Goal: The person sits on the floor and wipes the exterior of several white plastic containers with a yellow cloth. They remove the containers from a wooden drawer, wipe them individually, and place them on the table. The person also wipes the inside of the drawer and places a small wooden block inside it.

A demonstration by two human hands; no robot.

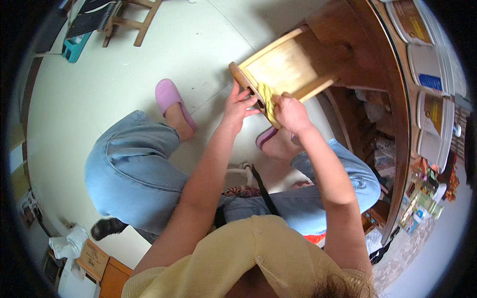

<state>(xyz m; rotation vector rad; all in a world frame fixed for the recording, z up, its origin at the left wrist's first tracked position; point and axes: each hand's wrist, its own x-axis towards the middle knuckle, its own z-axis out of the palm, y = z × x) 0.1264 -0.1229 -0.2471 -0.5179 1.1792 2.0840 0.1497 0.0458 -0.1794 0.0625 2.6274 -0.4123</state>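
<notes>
A light wooden drawer point(283, 62) is pulled out of a dark brown wooden cabinet point(355, 59). Its rounded front faces me. My left hand point(238, 108) grips that front from the outside, with its fingers around the dark handle area. In my right hand point(292, 113) is a crumpled yellow cloth point(266, 95), closed in the fingers and pressed along the inner side of the drawer front. Part of the cloth is hidden under the right hand. The drawer's floor shows as bare pale wood.
Several lidded plastic containers point(430, 64) stand on the cabinet top. Below, open shelves point(367, 119) hold bagged items. A wooden stool point(130, 22) is at the far left. My feet, in pink slippers point(168, 94), flank the space under my hands. Cardboard boxes point(93, 259) sit at the lower left.
</notes>
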